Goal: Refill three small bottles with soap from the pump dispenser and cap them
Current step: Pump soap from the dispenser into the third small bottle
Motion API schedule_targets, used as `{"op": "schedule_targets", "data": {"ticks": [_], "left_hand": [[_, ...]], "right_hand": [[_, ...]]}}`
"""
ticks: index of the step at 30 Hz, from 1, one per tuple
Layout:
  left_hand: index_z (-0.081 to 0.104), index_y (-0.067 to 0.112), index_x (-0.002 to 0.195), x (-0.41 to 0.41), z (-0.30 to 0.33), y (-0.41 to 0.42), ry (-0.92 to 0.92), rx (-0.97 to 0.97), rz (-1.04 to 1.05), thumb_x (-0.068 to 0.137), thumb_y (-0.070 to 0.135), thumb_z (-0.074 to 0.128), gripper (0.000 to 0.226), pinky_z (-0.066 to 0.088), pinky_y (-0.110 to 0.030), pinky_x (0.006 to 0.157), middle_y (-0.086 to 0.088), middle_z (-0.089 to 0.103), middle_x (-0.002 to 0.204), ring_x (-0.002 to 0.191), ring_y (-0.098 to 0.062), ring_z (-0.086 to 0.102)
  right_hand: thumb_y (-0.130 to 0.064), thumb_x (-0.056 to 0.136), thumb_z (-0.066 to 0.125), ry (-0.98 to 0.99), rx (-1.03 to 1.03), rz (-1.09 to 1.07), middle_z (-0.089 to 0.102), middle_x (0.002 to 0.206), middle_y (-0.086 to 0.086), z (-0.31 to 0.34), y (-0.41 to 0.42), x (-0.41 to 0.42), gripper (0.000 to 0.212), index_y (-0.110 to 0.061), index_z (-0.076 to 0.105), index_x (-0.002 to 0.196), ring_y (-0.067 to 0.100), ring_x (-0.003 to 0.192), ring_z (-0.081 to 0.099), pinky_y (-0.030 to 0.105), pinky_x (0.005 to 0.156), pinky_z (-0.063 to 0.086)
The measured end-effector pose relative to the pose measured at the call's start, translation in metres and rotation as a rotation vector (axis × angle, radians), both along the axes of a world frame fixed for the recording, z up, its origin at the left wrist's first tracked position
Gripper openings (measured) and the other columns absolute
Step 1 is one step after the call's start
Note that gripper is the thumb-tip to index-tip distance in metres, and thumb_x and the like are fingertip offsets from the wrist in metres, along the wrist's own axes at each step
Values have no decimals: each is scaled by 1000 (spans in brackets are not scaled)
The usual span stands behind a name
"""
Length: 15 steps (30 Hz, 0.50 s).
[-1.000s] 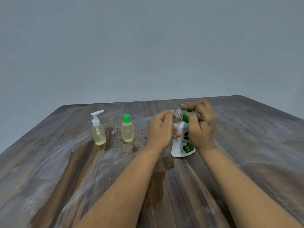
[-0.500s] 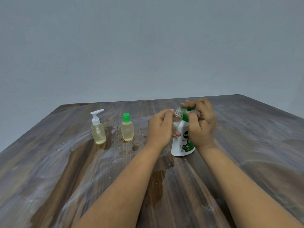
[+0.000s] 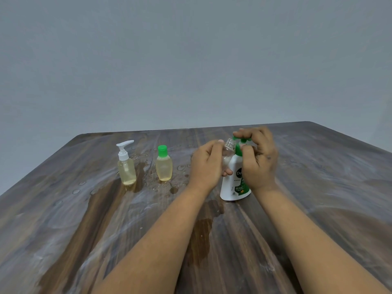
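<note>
Head view: my right hand (image 3: 257, 160) is blurred and covers most of the pump dispenser (image 3: 234, 183), so I can see only the lower white body, a strip of its green collar and a bit of the green pump head under my fingertips. Its label is cut off by my palm; I can read "De" in a dark badge and "99.99%" lower down, and the smaller print is too fine to make out. My right fingers are curled over the pump head, thumb against the green neck. My left hand (image 3: 209, 164) is wrapped round a small clear bottle (image 3: 229, 148), which is uncapped and tilted so its open threaded mouth sits just beside the dispenser's spout; my fingers hide most of its body, so I cannot tell how much soap is inside. Left of the dispenser, well apart from my hands, a small bottle with a green cap (image 3: 163, 163) stands upright holding yellowish liquid, and further left of the dispenser stands a small bottle with a white pump top (image 3: 126, 164), also filled with pale yellow liquid. The wooden desk (image 3: 318, 187) is wet around those two bottles, with droplets and a dark patch running towards me from the dispenser.
</note>
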State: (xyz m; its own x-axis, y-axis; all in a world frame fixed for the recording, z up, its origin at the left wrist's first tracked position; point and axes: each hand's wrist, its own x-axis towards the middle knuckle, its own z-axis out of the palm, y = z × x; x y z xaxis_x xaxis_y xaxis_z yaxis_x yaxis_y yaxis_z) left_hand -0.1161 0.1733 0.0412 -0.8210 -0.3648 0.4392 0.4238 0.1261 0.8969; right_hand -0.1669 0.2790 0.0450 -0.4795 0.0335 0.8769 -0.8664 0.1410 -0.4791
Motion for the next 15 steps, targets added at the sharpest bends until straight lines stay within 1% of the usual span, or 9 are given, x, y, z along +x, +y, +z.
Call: {"op": "schedule_targets", "data": {"ticks": [4, 7, 9, 12, 15], "left_hand": [[62, 9, 76, 0, 0, 0, -5, -10, -2, 103, 23, 42, 36, 44, -21, 42, -2, 61, 50, 43, -17, 58], [62, 12, 75, 0, 0, 0, 7, 3, -12, 101, 24, 42, 35, 44, -21, 41, -4, 63, 56, 44, -19, 60], [63, 10, 76, 0, -1, -1, 14, -1, -15, 99, 27, 42, 36, 44, -22, 42, -4, 64, 59, 45, -21, 60], [64, 3, 80, -2, -2, -1, 3, -5, -17, 98, 29, 42, 38, 44, -22, 42, -5, 64, 58, 45, -21, 61], [64, 7, 80, -2, -3, -2, 5, -12, -16, 99, 28, 41, 36, 44, -22, 42, -4, 64, 57, 46, -20, 61]], "right_hand": [[0, 75, 47, -23, -18, 0, 60, 91, 3, 1, -1, 0, 26, -8, 70, 84, -6, 86, 55, 10, 73, 42], [1, 76, 48, 9, 15, -12, 60, 95, 5, 1, 0, 1, 27, -6, 69, 91, -6, 89, 53, 12, 74, 42], [1, 76, 49, 27, 23, -17, 60, 97, 5, 0, 1, 1, 28, -5, 69, 96, -5, 91, 53, 13, 76, 42], [1, 76, 49, 16, 1, 0, 60, 96, 5, 1, 1, 0, 29, -5, 69, 95, -4, 91, 54, 12, 76, 42], [1, 76, 48, 8, -3, 2, 60, 95, 3, 0, 0, -1, 28, -6, 70, 92, -5, 90, 54, 12, 75, 43]]}}
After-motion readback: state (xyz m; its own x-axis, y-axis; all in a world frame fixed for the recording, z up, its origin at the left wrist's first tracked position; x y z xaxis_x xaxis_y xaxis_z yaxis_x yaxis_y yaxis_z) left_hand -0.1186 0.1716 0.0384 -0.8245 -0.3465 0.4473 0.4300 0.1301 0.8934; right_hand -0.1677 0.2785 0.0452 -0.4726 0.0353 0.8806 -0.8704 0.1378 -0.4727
